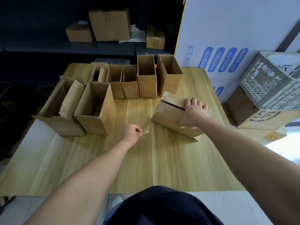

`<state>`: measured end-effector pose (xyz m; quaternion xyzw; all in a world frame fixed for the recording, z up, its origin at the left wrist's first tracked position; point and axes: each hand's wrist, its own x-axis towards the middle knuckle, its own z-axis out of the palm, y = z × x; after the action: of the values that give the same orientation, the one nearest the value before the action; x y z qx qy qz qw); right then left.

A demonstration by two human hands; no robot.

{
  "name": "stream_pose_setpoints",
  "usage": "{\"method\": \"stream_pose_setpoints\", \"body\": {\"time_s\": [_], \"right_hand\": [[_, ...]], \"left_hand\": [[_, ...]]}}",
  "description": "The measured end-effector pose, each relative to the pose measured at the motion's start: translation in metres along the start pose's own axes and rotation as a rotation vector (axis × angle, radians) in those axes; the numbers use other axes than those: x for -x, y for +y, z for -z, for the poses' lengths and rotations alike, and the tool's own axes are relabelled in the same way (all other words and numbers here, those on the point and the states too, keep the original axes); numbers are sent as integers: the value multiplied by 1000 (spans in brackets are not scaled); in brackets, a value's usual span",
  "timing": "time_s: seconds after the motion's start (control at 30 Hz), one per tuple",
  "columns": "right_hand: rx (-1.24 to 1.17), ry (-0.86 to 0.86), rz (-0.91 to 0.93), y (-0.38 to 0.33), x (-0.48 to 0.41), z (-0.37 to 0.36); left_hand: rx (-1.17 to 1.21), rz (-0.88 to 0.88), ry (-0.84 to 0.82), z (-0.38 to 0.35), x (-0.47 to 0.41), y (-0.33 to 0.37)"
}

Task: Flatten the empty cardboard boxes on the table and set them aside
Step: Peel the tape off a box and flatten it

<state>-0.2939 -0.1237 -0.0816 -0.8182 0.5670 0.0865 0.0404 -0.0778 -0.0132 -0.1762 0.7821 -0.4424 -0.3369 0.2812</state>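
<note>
Pinching a scrap of clear tape between closed fingers, the left hand hovers just above the middle of the counter. Farther right, the right hand presses palm-down on a tipped box lying on its side, fingers curled over its top edge and gripping it. The step in hand looks like stripping tape so this box can collapse; next the tape wants discarding and the flaps pushing inward. Beyond, two open boxes stand at the left, and a row of upright boxes waits along the far edge, none flattened yet.
</note>
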Motion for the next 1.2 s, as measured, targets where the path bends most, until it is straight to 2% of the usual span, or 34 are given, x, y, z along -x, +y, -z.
{"method": "stream_pose_setpoints", "body": {"time_s": [0.13, 0.27, 0.57, 0.73, 0.87, 0.97, 1.03, 1.13, 1.2], "right_hand": [[3, 3, 32, 0, 6, -1], [-3, 3, 60, 2, 8, -4], [-10, 9, 110, 3, 3, -10], [-10, 8, 113, 3, -1, -12], [-10, 12, 114, -4, -3, -13], [-7, 27, 116, -9, -5, -13], [-8, 33, 119, -11, -6, -14], [-25, 32, 133, -11, -8, -17], [-61, 15, 153, -8, -8, -20]], "left_hand": [[-49, -21, -85, -22, 10, -11], [-195, 14, -203, -43, 18, -21], [-296, 89, -261, -52, 21, -34], [-142, 133, -257, -51, 29, -35], [41, 214, -196, -34, 24, -28], [134, 201, -74, -21, 16, -13], [146, 160, 29, -14, 9, 4], [197, 58, 267, -2, 3, 37], [222, -35, 285, 3, 0, 60]]}}
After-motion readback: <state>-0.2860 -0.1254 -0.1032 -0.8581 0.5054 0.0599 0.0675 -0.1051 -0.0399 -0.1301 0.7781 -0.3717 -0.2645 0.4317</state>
